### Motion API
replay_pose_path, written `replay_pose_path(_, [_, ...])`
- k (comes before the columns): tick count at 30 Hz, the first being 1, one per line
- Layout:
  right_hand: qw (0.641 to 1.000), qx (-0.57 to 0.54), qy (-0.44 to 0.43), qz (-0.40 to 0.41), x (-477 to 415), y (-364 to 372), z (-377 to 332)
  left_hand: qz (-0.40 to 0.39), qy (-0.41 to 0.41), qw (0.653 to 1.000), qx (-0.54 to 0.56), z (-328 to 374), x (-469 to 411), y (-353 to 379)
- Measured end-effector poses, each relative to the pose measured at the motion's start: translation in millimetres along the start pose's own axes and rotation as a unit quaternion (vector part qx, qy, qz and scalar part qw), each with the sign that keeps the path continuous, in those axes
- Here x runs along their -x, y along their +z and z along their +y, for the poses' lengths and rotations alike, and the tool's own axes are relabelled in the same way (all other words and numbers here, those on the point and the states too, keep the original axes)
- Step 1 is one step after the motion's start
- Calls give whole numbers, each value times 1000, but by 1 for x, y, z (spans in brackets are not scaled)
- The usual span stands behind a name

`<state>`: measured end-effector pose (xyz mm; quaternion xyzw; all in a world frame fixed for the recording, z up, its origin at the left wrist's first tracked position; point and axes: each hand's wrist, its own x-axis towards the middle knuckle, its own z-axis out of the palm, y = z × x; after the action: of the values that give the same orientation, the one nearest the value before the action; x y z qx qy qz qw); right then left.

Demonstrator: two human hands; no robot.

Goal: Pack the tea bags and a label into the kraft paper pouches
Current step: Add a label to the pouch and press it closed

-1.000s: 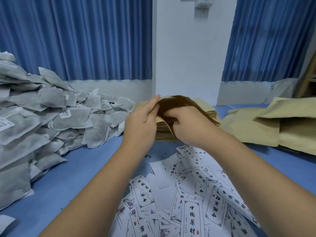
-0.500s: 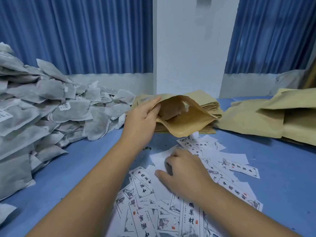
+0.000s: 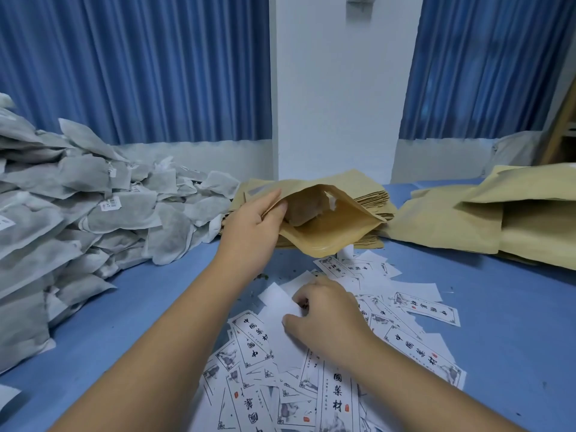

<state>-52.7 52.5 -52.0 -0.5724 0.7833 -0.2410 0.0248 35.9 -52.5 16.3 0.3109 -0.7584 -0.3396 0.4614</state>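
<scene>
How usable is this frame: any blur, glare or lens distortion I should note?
Head view: soft, dim, bluish light, no glare; faint shadow under the open pouch in the left hand; right hand slightly soft, yet print on the labels reads; wide-angle bowing tilts the curtains toward the edges.

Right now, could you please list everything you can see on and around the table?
Tea bags: large heap, grey-white, table's left side.
Open pouch: one, kraft brown, held over the flat stack.
Flat pouches: one stack, kraft brown, centre back.
Other pouches: several, kraft tan, far right.
Labels: many, white with black print, scattered near front.
Table: one, blue, under everything.
Curtains: two, blue, behind.
Wall: one, white, between the curtains.
Left hand: one, grips the open pouch's rim.
Right hand: one, pinches at the labels.
</scene>
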Motion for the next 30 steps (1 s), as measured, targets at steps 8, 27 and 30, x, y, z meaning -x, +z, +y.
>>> replay_pose_path(8, [972,-200,-63,110,10,-21,-6,-12,-5,1000,16,3,-1,-1])
replay_pose_path(27, [946,314,-9,86,-59,-78,-23,-65,78,995,-22,6,-5,8])
replay_pose_path(30, [955,294,13,37,-71,-83,-26,-64,97,993,-14,6,-5,8])
